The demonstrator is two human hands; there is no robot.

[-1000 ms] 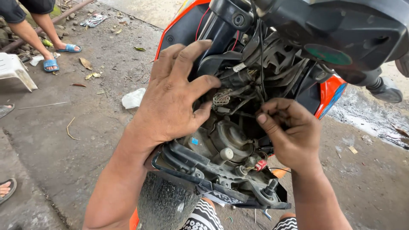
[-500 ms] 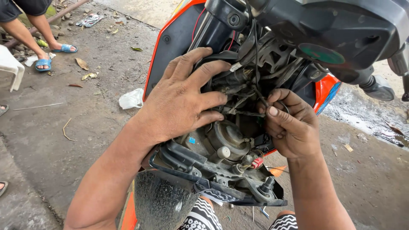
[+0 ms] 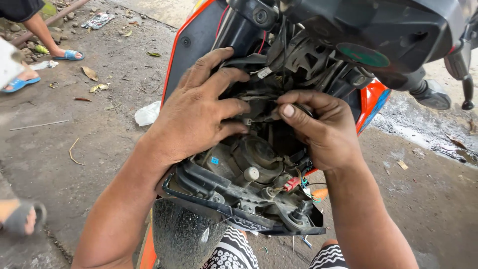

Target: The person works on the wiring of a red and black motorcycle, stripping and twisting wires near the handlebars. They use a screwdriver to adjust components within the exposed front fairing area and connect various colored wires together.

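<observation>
I look down on the front of a motorcycle with its cover off. A black headlight housing [image 3: 234, 187] with a round grey back sits low in the middle, above the dusty front tyre [image 3: 181, 236]. My left hand [image 3: 196, 112] lies spread over the upper left of the housing, its fingertips touching the bundle of wires [image 3: 259, 102]. My right hand [image 3: 318, 127] is curled beside it, thumb and fingers pinched on a small connector in that bundle. A red plug [image 3: 290, 184] hangs below. Orange and black fairing [image 3: 371, 102] frames the opening.
The black handlebar cover [image 3: 378, 35] overhangs at the top right. On the concrete ground lie dry leaves, a white scrap [image 3: 148, 113] and a wet patch at the right. Another person's feet in blue sandals [image 3: 69, 55] stand top left; a sandalled foot [image 3: 20, 216] is lower left.
My hands have drawn together over the wiring. The right hand rose and moved left and now pinches at the connector; the left hand's fingers curled further in. The view has shifted closer.
</observation>
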